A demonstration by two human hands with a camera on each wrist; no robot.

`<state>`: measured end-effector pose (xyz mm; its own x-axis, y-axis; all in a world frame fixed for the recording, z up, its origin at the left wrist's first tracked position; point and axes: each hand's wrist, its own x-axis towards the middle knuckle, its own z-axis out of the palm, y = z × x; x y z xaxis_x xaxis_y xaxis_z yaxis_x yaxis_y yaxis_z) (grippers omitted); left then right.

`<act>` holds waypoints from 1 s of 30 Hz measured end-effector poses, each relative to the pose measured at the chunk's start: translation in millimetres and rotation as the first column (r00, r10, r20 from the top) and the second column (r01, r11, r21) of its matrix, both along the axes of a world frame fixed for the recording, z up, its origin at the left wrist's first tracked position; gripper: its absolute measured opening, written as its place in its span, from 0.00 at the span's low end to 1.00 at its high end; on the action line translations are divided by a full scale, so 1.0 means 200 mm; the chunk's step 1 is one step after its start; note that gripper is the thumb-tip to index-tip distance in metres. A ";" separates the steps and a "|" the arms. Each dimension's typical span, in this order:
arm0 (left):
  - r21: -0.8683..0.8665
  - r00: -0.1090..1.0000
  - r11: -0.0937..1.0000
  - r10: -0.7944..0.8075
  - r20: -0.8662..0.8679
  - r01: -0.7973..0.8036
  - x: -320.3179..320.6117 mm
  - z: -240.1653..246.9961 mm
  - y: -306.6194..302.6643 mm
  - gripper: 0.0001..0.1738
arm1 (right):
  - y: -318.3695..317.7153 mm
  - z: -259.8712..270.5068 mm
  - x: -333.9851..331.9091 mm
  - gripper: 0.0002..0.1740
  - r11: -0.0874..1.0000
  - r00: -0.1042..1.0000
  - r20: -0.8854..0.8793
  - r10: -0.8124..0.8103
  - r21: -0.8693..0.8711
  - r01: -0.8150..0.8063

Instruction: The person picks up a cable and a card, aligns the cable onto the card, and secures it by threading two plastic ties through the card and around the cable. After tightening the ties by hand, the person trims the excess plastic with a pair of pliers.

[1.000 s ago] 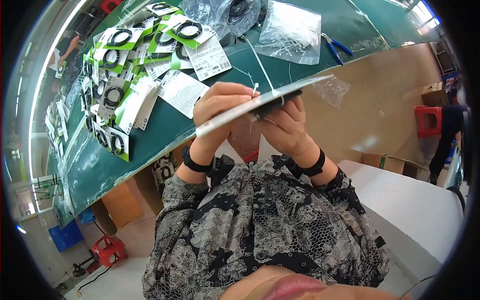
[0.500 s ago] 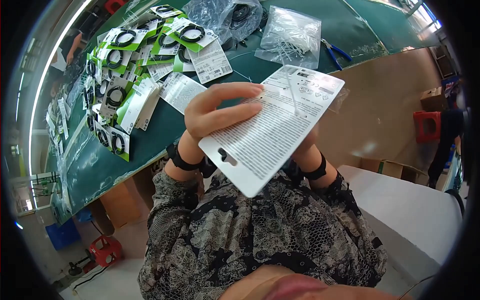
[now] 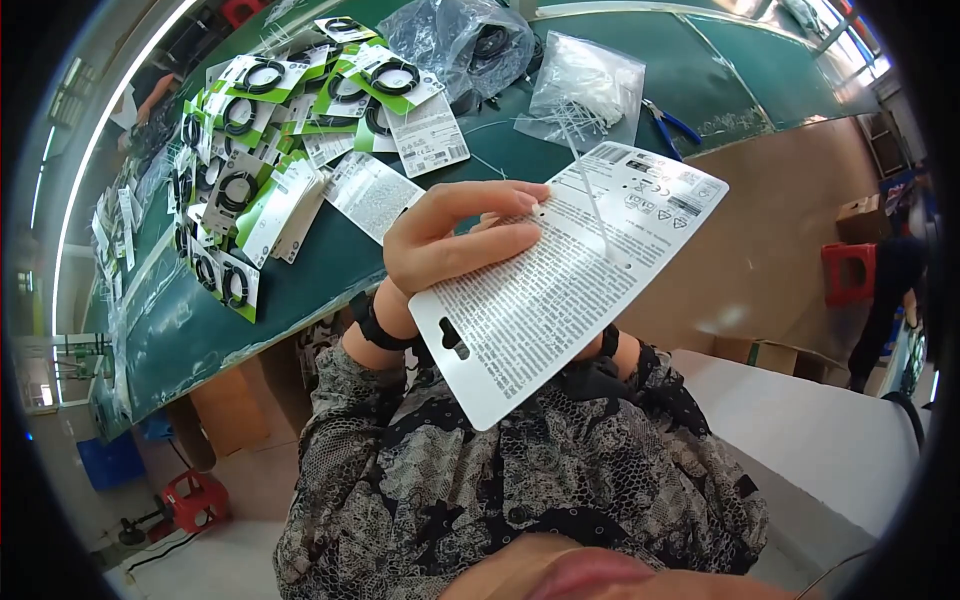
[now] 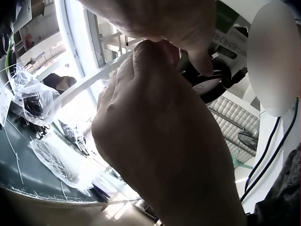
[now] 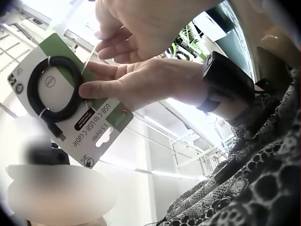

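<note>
My left hand (image 3: pixel 455 235) grips a white printed card (image 3: pixel 560 270), two fingers across its back. In the right wrist view the left hand (image 5: pixel 146 84) has its thumb on the card's front, beside a coiled black cable (image 5: pixel 35 92) labelled USB-C. A white cable tie (image 3: pixel 592 200) sticks up from the card's back. Hidden behind the card in the head view, my right hand (image 5: pixel 148 28) shows in the right wrist view with curled fingers, pinching a thin white strip (image 5: pixel 89 55) at the card's edge. In the left wrist view the right hand (image 4: pixel 150 127) covers much of the card.
Packaged cables (image 3: pixel 240 190) are heaped on the green table (image 3: pixel 180 335) at left. A clear bag of white ties (image 3: pixel 590 85), a bag with black cables (image 3: pixel 455 45) and blue-handled pliers (image 3: pixel 672 128) lie beyond the hands. A white surface (image 3: pixel 790 430) stands at right.
The card, first seen nearly edge-on, has turned so its printed back faces the head camera, then shifted slightly right and down. My right hand has gone out of the head view behind it.
</note>
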<state>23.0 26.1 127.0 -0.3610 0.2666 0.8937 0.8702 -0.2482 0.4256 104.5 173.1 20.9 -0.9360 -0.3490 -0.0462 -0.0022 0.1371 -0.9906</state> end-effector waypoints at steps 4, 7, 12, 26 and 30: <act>-0.037 1.000 0.999 0.008 -0.013 -0.008 0.02 0.01 -0.02 0.19 | 0.00 -0.17 0.03 0.16 0.939 0.789 -0.600 0.132 0.331 0.095; -0.031 1.000 0.999 0.011 -0.028 -0.011 0.02 0.01 -0.01 0.19 | 0.00 -0.21 0.04 0.17 0.969 0.806 -0.574 0.146 0.248 0.001; -0.020 0.998 1.000 0.015 -0.065 -0.017 0.00 0.01 -0.01 0.20 | 0.00 -0.22 0.04 0.19 0.970 0.969 -0.189 0.159 -0.152 -0.189; -0.157 0.993 0.988 -0.030 -0.112 0.012 -0.01 0.06 -0.03 0.19 | -0.01 -0.42 0.06 0.24 0.893 0.722 -0.610 0.326 0.448 -0.024; -0.161 0.992 0.987 -0.005 -0.124 -0.015 -0.01 0.05 -0.03 0.19 | -0.02 -0.46 0.07 0.25 0.858 0.681 -0.635 0.365 0.513 0.018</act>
<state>20.9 20.4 136.3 -0.2516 0.4092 0.8771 0.9197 -0.1810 0.3483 117.9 168.1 -70.1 -0.6778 -0.6243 0.3884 -0.7239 0.4742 -0.5011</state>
